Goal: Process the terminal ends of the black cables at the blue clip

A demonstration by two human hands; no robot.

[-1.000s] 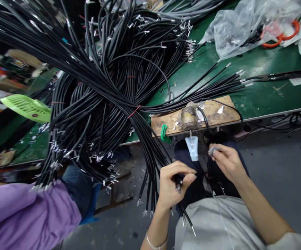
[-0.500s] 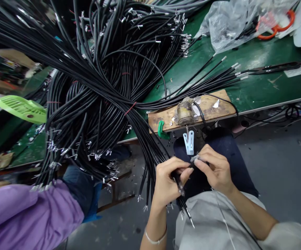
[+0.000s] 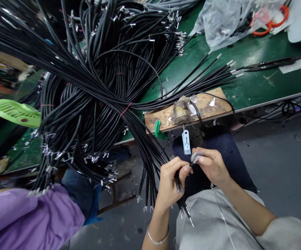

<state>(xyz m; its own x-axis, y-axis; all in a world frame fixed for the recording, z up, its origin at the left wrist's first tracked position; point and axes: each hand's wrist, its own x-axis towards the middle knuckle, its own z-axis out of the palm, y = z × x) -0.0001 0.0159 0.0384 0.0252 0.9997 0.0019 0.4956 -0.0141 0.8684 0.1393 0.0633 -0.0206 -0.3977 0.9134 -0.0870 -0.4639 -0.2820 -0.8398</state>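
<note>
My left hand is closed around a black cable, and more cable ends hang below it. Finger and thumb of my right hand pinch the far end of that cable, where a grey, silvery bit shows; its exact kind is unclear. Just beyond my fingertips hangs a light blue clothespin on the shaft of a small motor. The motor sits wrapped in clear plastic on a wooden board at the table's edge. From the table a bundle of black cables drapes down beside my left hand.
A large heap of black cables covers the left of the green table. Orange-handled scissors, a plastic bag and a green clamp lie about. A person in a purple top sits at left.
The clothespin has turned on the shaft and now shows its narrow face. My hands stay together at the cable end, the right fingers slightly shifted. The whole view has moved a little.
</note>
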